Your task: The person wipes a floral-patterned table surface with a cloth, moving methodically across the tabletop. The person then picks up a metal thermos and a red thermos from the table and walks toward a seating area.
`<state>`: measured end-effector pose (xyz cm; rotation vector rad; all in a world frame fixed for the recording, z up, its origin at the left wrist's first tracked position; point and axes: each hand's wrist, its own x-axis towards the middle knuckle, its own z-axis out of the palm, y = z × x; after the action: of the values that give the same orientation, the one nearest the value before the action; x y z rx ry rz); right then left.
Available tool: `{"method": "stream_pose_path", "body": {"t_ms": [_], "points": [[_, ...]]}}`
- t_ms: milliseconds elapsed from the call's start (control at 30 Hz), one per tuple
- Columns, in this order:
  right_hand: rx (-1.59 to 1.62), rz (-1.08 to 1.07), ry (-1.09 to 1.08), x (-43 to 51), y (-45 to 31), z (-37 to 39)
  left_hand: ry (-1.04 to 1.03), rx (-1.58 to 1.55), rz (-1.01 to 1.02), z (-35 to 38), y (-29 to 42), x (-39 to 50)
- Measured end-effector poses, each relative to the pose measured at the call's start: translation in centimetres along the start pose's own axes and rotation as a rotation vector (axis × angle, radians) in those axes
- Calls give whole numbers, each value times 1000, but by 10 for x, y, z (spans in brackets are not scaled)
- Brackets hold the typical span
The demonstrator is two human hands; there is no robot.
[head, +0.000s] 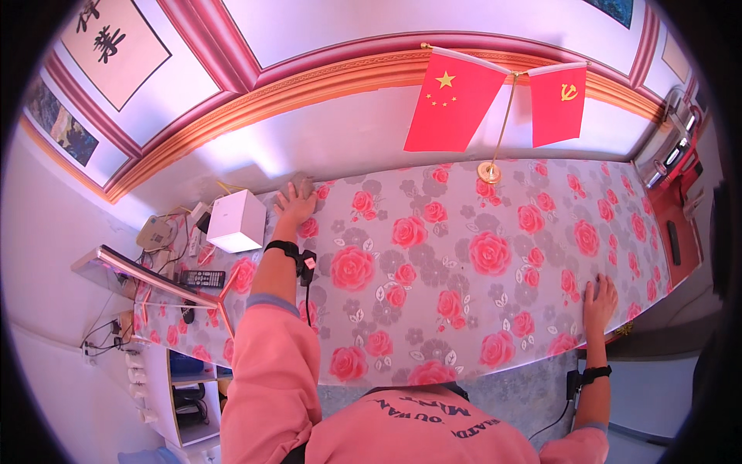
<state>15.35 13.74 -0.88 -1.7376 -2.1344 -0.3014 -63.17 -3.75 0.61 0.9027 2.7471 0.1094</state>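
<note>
A tablecloth printed with pink roses and grey flowers covers the long table before me. My left hand reaches to the table's back edge by the wall, fingers spread, palm down and holding nothing. Just left of it stands a white box. My right hand rests on the cloth near the front right edge, fingers slightly curled and apart, with nothing visible in it. A strapped device with a cable sits on each forearm.
A gold stand carries two red flags at the back. To the left are a monitor, a remote control, a router-like device and cables. A shelf unit stands below left. Metal items lie far right.
</note>
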Motion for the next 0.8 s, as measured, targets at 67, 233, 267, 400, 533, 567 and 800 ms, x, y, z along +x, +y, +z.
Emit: {"method": "stream_pose_path", "body": {"t_ms": [67,233,267,400,533,567,800], "points": [[-26,2,0,1,0,0,-17,64,51,8,13,-12],[-10,15,-12,1,3,3,-16,118,309,28,46,-63],[-16,26,-13,2,2,4,2,124,348,29,52,-75],[-11,20,-6,4,4,6,-44,132,427,33,72,-126],[-35,27,-28,4,5,7,-59,89,573,39,82,-176],[-52,32,-20,4,5,7,-65,96,604,43,86,-188],[-9,27,8,4,5,7,-14,88,945,72,124,-278]]}}
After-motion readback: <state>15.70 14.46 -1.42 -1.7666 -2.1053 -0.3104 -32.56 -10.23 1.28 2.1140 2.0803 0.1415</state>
